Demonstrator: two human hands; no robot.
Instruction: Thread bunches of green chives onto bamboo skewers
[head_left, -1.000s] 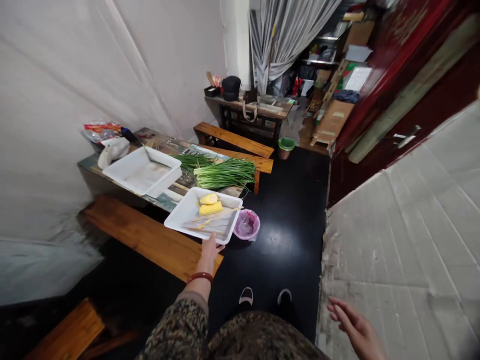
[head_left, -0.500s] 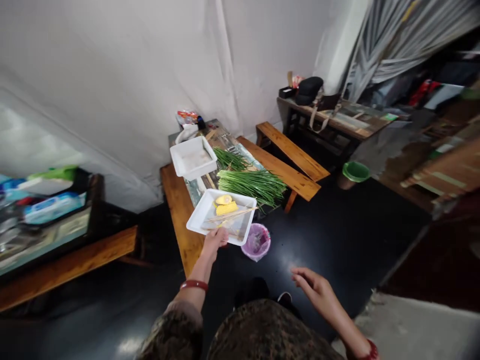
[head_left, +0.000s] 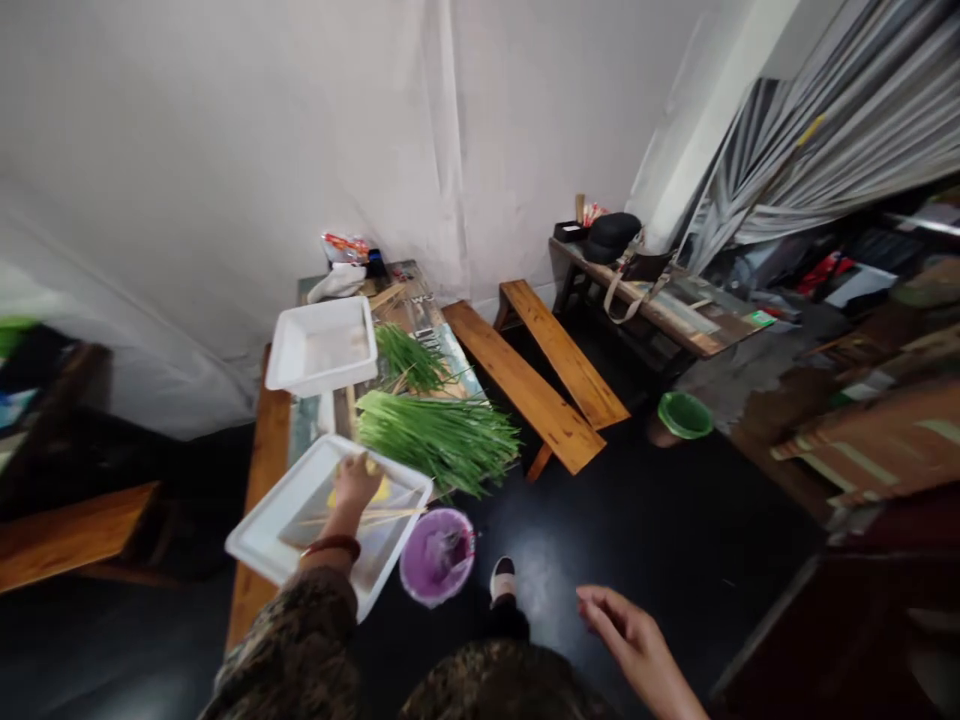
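My left hand (head_left: 355, 482) reaches into a white plastic tray (head_left: 251, 540), its fingers closed on a piece of corn (head_left: 373, 467). Another yellow corn piece (head_left: 382, 490) shows beside the fingers, partly hidden by them. Thin wooden skewers (head_left: 397, 513) lie across the tray. The tray is at the near end of the table, beside a big bunch of green chives (head_left: 442, 435). Off to the right, over the dark floor, my right hand (head_left: 626, 635) is loosely curved with nothing visible in it, away from any object.
A second white tub (head_left: 279, 355) stands farther back on the table (head_left: 304, 425). A purple lined bin (head_left: 412, 575) is on the floor by the tray's corner. Wooden benches (head_left: 525, 390) flank the table; a green-lined bin (head_left: 684, 418) and another table (head_left: 694, 325) are to the right.
My left hand has moved from the tray's near rim to the corn inside it. The view has moved closer, with the table now lower and farther left. My right hand remains free.
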